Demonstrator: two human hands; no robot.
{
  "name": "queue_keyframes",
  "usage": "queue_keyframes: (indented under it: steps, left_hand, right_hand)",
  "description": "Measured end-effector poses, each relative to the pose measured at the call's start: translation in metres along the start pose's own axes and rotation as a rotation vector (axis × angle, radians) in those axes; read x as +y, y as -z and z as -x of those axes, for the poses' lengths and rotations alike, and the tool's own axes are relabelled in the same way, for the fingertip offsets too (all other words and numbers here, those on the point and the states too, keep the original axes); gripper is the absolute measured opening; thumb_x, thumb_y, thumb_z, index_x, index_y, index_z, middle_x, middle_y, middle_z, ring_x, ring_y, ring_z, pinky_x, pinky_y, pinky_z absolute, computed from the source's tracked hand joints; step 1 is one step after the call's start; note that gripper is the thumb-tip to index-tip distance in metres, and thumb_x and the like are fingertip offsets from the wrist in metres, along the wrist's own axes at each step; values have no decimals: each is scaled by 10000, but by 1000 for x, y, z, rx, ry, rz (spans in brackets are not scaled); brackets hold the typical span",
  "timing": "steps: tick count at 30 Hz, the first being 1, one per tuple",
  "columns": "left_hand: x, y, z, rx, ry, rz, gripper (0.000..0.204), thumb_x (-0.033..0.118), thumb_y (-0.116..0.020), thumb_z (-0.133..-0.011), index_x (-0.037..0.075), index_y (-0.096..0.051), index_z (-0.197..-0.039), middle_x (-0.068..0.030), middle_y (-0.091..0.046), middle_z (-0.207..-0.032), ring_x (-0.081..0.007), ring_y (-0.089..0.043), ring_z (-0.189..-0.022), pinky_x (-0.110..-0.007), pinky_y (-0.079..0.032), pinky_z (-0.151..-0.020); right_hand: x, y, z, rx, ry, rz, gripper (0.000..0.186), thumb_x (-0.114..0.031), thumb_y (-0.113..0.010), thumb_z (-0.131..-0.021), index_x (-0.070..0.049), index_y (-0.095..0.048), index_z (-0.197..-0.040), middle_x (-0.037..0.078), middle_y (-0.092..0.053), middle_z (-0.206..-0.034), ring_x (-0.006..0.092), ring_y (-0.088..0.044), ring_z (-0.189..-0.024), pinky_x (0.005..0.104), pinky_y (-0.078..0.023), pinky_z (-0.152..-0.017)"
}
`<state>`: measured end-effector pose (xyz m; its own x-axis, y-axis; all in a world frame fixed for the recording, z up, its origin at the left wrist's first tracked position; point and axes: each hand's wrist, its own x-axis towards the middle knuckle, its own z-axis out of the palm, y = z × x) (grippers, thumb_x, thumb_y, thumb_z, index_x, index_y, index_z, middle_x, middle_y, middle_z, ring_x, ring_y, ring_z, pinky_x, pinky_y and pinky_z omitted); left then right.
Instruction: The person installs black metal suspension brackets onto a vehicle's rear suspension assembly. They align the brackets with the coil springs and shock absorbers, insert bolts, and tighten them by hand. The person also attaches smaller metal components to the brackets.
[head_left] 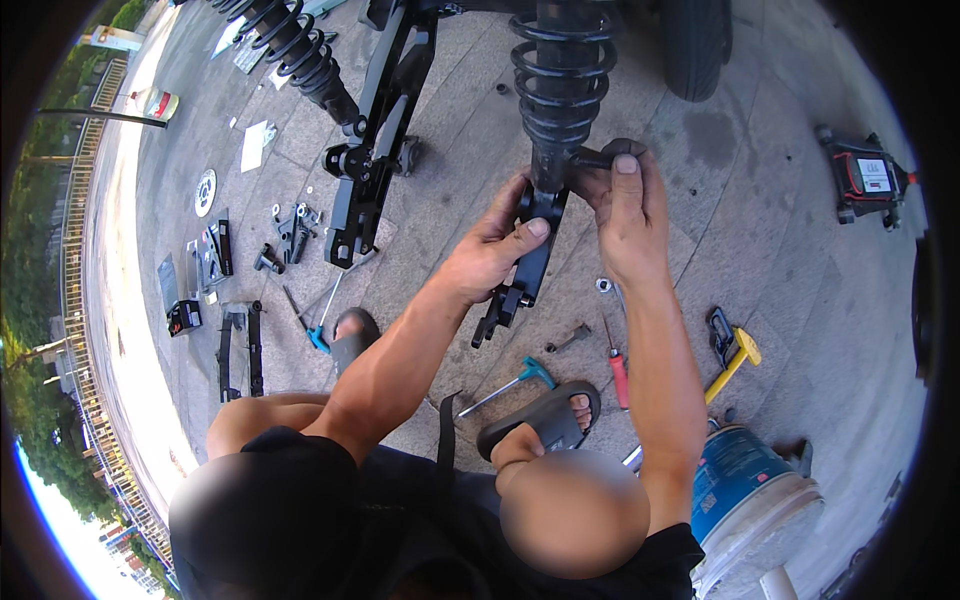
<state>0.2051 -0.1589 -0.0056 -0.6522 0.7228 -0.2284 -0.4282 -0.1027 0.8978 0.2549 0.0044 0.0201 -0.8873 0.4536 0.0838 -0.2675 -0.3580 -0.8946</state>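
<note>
A black shock absorber with a coil spring (pixel 562 95) hangs at top centre, a black metal arm (pixel 522 275) at its lower end. My left hand (pixel 497 250) grips that arm, thumb across its face, fingers partly hidden behind it. My right hand (pixel 630 220) is closed on a short black cylindrical part (pixel 592 158) jutting sideways from the shock's lower end; whether it is fixed there I cannot tell. To the left, a second spring shock (pixel 300 70) and a longer black linkage (pixel 360 205) hang from the frame.
Loose hardware (pixel 295 235), hex T-handles (pixel 530 375), a red screwdriver (pixel 617 380) and a yellow-handled tool (pixel 735 370) lie on the paving. A black tyre (pixel 695 45) stands top right, a jack (pixel 860 180) right, a bucket (pixel 745 480) lower right. My sandalled feet (pixel 535 425) are below.
</note>
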Motion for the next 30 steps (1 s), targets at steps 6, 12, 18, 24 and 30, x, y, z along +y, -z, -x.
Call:
queue_keyframes:
  steps: [6, 12, 18, 24, 30]
  left_hand:
    - [5, 5, -1, -75, -12, 107, 741, 213, -630, -911, 87, -212, -1510, -97, -418, -1410, -226, -406, -1280, -384, -316, -1079]
    - [9, 10, -4, -131, 30, 116, 765, 264, -654, -887, 95, -234, -1503, -98, -423, -1401, -233, -409, -1276, -409, -311, -1079]
    - [13, 15, -5, -169, 91, 144, 741, 272, -655, -881, 137, -261, -1493, -86, -437, -1399, -252, -432, -1264, -449, -335, -1055]
    - [10, 18, -9, -189, 69, 277, 626, 246, -591, -916, 116, -298, -1454, -140, -425, -1412, -306, -400, -1309, -489, -297, -1095]
    - [7, 22, -13, -287, 11, 343, 576, 166, -565, -928, 139, -318, -1448, -120, -454, -1386, -301, -407, -1300, -498, -294, -1092]
  right_hand:
    - [0, -2, 6, -6, 31, -14, 279, -277, -434, -1026, -12, -445, -1113, 187, -617, -1059, 274, -640, -1007, 440, -486, -950]
    - [4, -2, 6, 14, 8, -138, 244, -241, -475, -1013, -10, -492, -1089, 164, -627, -1040, 253, -640, -990, 426, -496, -925]
    - [9, 7, 30, 321, -13, 33, 238, -117, -595, -947, 12, -590, -1147, 57, -633, -947, 147, -599, -860, 307, -502, -782]
    - [31, 1, 58, 278, 42, -172, 287, -16, -634, -896, 8, -574, -1176, 61, -628, -921, 140, -603, -818, 286, -505, -749]
    - [39, 4, 59, 238, 59, -274, 282, 43, -666, -847, 4, -580, -1113, 83, -655, -936, 155, -645, -835, 289, -535, -758]
